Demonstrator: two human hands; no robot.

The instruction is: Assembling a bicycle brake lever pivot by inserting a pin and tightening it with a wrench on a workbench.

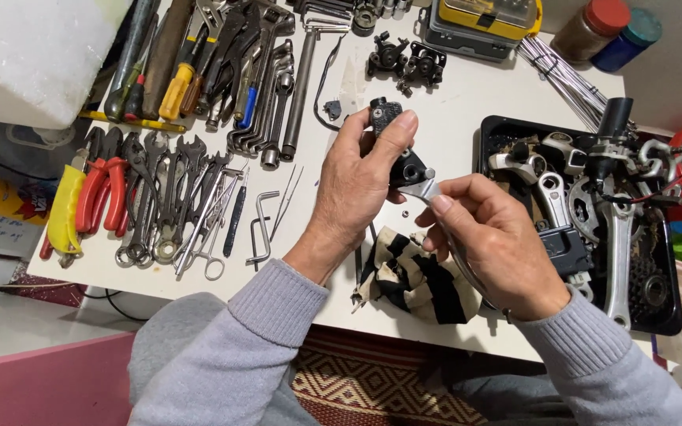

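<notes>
Hands meet above the middle of the white surface. The left hand holds a small black brake caliper upright, its fingers clamped on the part's top and side, thumb behind. The right hand comes in from the right, its fingers pinched together on a slim metal tool, whose flat silver tip touches the lower edge of the caliper. The part is thus held in the air, just above a striped black-and-cream rag that lies on the surface near its front edge. A tiny washer lies on the surface just beside the hands.

To the left, spanners, red-handled pliers and yellow-handled pliers lie in a rough row, with hex keys and tweezers between them and the left wrist. Further back lie screwdrivers and more wrenches. Two other black calipers sit at the far side, well apart from the hands. On the right, a black tray holds cranks, chainrings and other bicycle parts. A bundle of spokes lies behind the tray, near a yellow-lidded case and two jars. Both arms wear grey sleeves.
</notes>
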